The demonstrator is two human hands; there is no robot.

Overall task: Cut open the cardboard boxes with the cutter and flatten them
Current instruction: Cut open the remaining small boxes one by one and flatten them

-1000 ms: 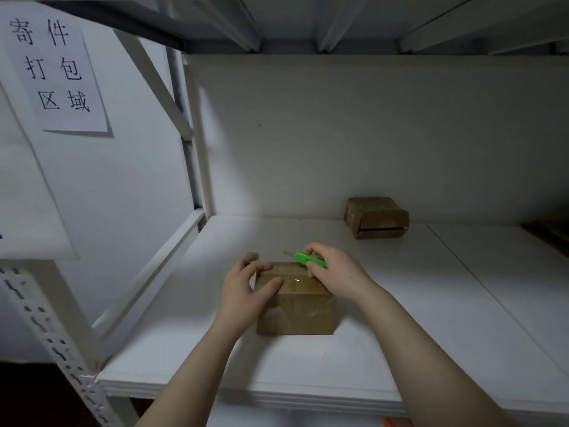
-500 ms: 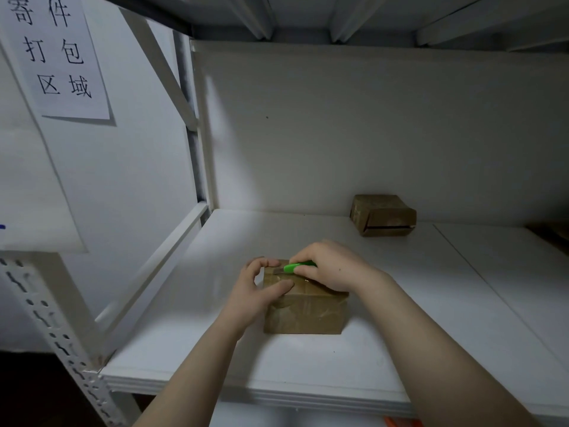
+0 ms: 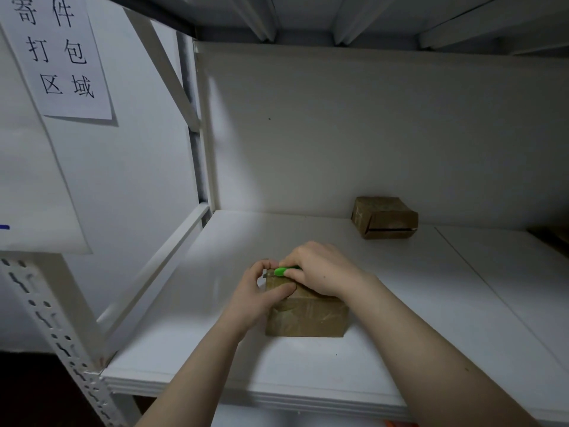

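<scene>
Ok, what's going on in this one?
A person is cutting open a taped cardboard box on a white shelf. The left hand grips the box's left end, and the right hand holds a green cutter with its blade at the top edge. A second box sits farther back by the wall.

Shelf (image 3: 215, 349): box (image 3: 308, 318) near front, centre. Left hand (image 3: 255, 297) on the box's left top edge; right hand (image 3: 320, 269) on its top, holding cutter (image 3: 281, 270) at the far left corner. Second box (image 3: 385, 217) behind and right, by the back panel. Sign (image 3: 58, 53) on wall, upper left. Far right: perhaps cardboard (image 3: 554, 238).
</scene>
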